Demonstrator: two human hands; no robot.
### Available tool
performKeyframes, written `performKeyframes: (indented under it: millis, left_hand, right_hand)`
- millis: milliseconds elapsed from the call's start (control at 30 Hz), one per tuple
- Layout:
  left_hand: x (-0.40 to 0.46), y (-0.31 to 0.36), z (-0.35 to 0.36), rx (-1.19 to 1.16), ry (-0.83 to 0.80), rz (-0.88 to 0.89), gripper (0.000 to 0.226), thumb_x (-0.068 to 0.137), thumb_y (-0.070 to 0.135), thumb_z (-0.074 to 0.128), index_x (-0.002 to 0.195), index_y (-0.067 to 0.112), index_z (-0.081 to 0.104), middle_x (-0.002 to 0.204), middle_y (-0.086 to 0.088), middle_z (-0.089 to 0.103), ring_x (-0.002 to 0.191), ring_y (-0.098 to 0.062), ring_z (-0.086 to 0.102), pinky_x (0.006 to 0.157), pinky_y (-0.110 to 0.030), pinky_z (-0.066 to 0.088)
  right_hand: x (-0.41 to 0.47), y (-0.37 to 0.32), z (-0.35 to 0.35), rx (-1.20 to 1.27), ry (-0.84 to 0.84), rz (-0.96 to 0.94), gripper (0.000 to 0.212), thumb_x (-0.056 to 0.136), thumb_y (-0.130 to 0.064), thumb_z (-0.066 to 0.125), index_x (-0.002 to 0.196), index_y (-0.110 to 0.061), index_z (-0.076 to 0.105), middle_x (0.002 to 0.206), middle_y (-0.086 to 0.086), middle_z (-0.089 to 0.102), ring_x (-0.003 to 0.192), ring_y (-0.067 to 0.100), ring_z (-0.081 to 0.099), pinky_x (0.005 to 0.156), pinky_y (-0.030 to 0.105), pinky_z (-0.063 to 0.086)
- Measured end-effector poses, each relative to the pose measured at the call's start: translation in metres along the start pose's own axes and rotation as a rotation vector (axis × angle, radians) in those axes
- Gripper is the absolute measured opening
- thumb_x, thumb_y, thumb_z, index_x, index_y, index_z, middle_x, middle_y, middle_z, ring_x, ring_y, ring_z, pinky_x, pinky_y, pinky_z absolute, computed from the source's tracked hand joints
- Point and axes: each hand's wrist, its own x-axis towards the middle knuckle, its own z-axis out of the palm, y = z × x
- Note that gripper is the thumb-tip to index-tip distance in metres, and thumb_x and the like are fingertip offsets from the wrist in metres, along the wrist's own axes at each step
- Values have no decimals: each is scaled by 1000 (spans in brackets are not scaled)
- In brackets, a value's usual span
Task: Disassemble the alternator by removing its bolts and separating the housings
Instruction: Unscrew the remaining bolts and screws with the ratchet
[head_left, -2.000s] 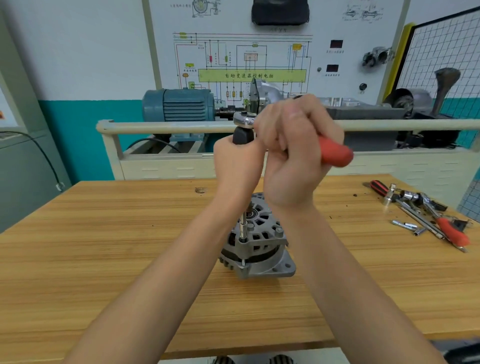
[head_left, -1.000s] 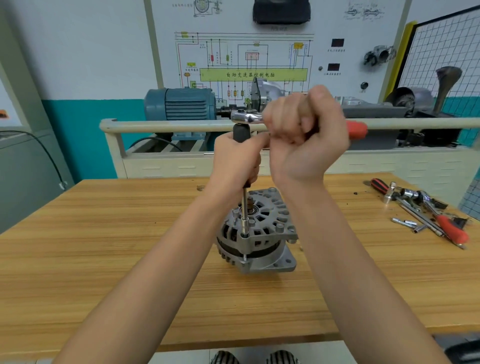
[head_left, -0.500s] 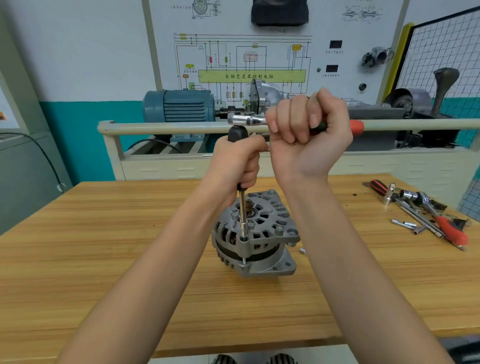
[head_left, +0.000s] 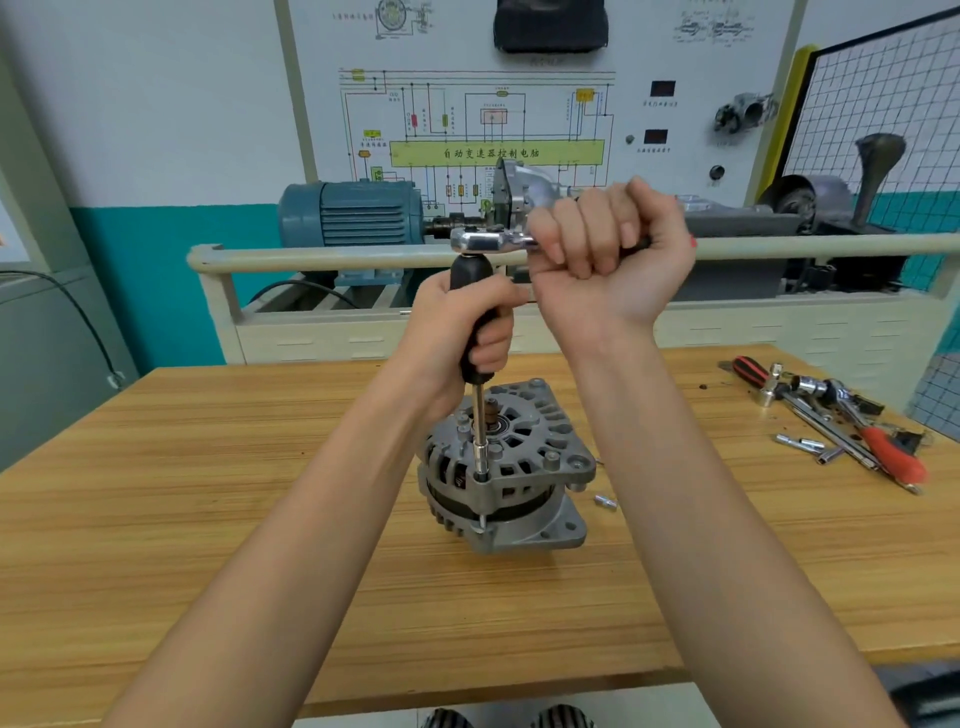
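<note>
A grey alternator (head_left: 511, 467) stands upright on the wooden table (head_left: 208, 493). A black-handled extension driver (head_left: 470, 291) stands vertically on it, its steel shaft (head_left: 480, 436) seated on a bolt at the housing's front-left edge. My left hand (head_left: 462, 332) grips the black handle. A chrome ratchet head (head_left: 480, 241) sits on top of the driver, and my right hand (head_left: 608, 260) grips the ratchet's handle, which is almost fully hidden in my fist. A loose bolt (head_left: 605, 501) lies on the table just right of the alternator.
At the table's right side lies a pile of tools (head_left: 831, 421): red-handled ratchets, sockets and extension bars. Behind the table runs a beige rail (head_left: 311, 257) with a blue motor (head_left: 353, 213) and a wiring-diagram panel (head_left: 493, 124) beyond it.
My right hand swung the ratchet handle away from me and leftward, so the red grip is now hidden. The alternator turned slightly on the table. My left hand kept holding the driver.
</note>
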Motion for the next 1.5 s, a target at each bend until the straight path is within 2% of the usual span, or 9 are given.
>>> performKeyframes:
  millis: [100,200,567,733,833,900,1067,1200,1500]
  left_hand:
    - [2,5,-3,12,-225,-83,37,76,11,55,44,19,39,34,7,27,28,-6,20,37,-15,17]
    - [5,7,-5,-22,-239,-171,41,77,10,53,42,19,32,33,8,23,27,-5,17,35,-15,14]
    - [6,-3,23,191,554,98,44,78,1,58,54,19,27,46,7,23,45,-11,19,41,-19,18]
    - [-4,9,24,50,464,90,36,81,11,57,59,18,30,37,10,27,31,-8,21,36,-14,19]
    - [-4,27,20,79,475,165,36,85,1,53,58,17,35,36,9,30,30,-8,24,36,-15,20]
    - [-5,41,13,125,490,192,37,85,4,57,58,17,36,37,8,30,30,-9,25,36,-17,21]
    - [-15,41,-20,296,507,12,28,88,13,61,68,18,42,40,8,33,33,-9,26,37,-17,22]
    - [-27,9,-42,395,463,-163,18,87,15,64,77,16,49,48,8,39,41,-9,32,41,-21,29]
    - [-29,-52,-57,350,479,-361,26,78,7,72,72,14,47,51,2,37,40,-11,33,41,-22,29]
  right_hand:
    - [8,-2,-8,154,108,73,40,78,-15,39,39,-13,34,30,-1,24,40,11,7,42,19,19]
    - [5,-1,-6,102,105,21,40,79,-15,39,39,-14,35,32,-2,24,41,12,8,42,21,20]
    - [-31,32,16,-739,-237,-520,27,81,-12,50,57,-21,42,46,-7,35,45,14,28,51,34,23]
    - [-36,20,17,-827,-367,-356,7,76,-12,56,75,-13,49,68,5,48,64,24,45,66,43,38]
    - [-35,9,16,-942,-410,-256,39,72,2,60,109,-1,47,100,14,53,97,24,54,91,36,44]
    - [-35,-1,11,-1007,-362,-155,50,74,5,59,121,1,44,109,11,54,105,13,57,95,28,45]
    - [-51,-9,-21,-1632,-234,288,8,81,-15,75,87,-15,70,79,-6,69,72,1,62,69,16,51]
    - [-64,2,-47,-1960,-279,547,11,80,-27,76,75,-23,67,70,-9,66,61,-1,55,59,16,42]
    - [-73,13,-56,-2244,-339,547,22,74,-37,80,66,-32,61,64,-14,61,64,-2,57,57,13,41]
